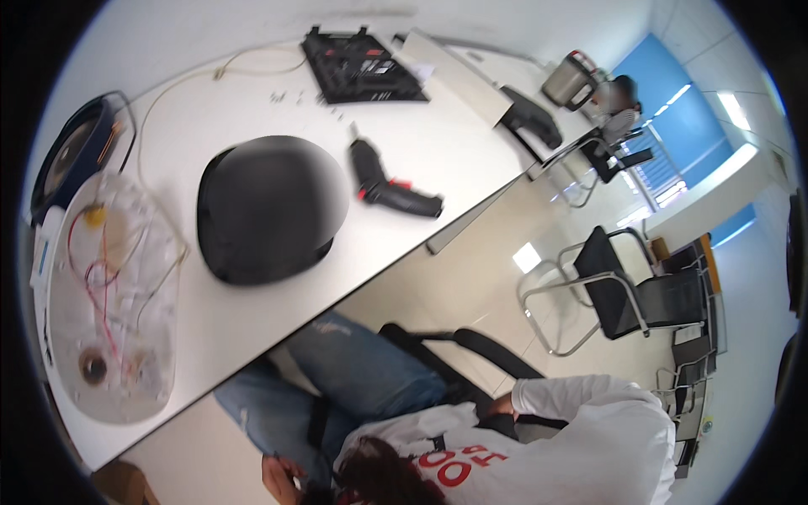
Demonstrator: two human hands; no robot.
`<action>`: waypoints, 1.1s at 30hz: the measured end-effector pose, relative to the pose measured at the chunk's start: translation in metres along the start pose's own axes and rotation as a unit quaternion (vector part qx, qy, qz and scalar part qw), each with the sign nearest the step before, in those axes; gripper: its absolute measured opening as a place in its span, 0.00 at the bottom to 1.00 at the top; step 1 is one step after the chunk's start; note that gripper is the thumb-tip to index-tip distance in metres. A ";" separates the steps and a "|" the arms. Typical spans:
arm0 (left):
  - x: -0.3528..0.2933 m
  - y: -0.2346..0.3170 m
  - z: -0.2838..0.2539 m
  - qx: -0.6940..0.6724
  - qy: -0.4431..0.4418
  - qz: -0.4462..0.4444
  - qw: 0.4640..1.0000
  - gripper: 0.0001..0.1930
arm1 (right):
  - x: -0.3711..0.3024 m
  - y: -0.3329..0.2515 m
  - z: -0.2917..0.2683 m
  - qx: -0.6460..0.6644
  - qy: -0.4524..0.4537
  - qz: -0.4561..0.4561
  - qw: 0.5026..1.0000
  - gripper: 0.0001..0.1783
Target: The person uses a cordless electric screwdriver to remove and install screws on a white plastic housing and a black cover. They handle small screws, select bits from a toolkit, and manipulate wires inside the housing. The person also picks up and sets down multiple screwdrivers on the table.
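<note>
My left hand (280, 478) is low at the lower edge, beside my thigh in blue jeans. Its fingers look curled, and what they may hold is hidden. At my hip, next to the chair's black armrest (497, 353), rests my right hand (502, 406); its fingers are mostly out of sight. Neither hand touches the table. On the white table (227, 316) lies a rounded black shell-like part (265, 215), partly blurred. Just right of it is a black and red cordless screwdriver (383, 181), its bit pointing toward the wall.
An open black tool case (362, 67) sits at the back, with small loose screws (290, 98) nearby. At left stand a whitish plastic housing with wires (109, 295) and a dark blue part (71, 160). Black chairs (606, 286) stand to the right; another person (619, 109) sits far off.
</note>
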State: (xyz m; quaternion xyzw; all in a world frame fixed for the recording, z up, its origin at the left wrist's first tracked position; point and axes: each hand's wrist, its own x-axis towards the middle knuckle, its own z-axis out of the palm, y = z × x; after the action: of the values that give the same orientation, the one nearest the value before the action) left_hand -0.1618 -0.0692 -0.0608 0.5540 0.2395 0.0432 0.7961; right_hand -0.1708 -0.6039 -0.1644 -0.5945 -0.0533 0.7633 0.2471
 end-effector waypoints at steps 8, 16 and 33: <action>0.051 -0.021 0.013 -0.031 -0.020 -0.032 0.999 0.15 | -0.003 -0.057 0.002 0.287 0.027 0.164 0.943 0.37; 0.084 -0.020 0.030 -0.040 -0.017 -0.049 0.998 0.14 | -0.001 -0.081 -0.022 0.241 0.064 0.144 0.958 0.36; 0.085 -0.031 0.021 -0.067 -0.015 -0.041 0.997 0.12 | -0.001 -0.108 -0.049 0.168 0.097 0.145 0.970 0.33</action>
State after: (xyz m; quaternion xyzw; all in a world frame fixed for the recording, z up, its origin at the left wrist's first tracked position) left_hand -0.0839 -0.0704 -0.1119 0.4899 0.2461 0.0182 0.8361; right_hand -0.0912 -0.5207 -0.1368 -0.6169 0.1869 0.7279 0.2340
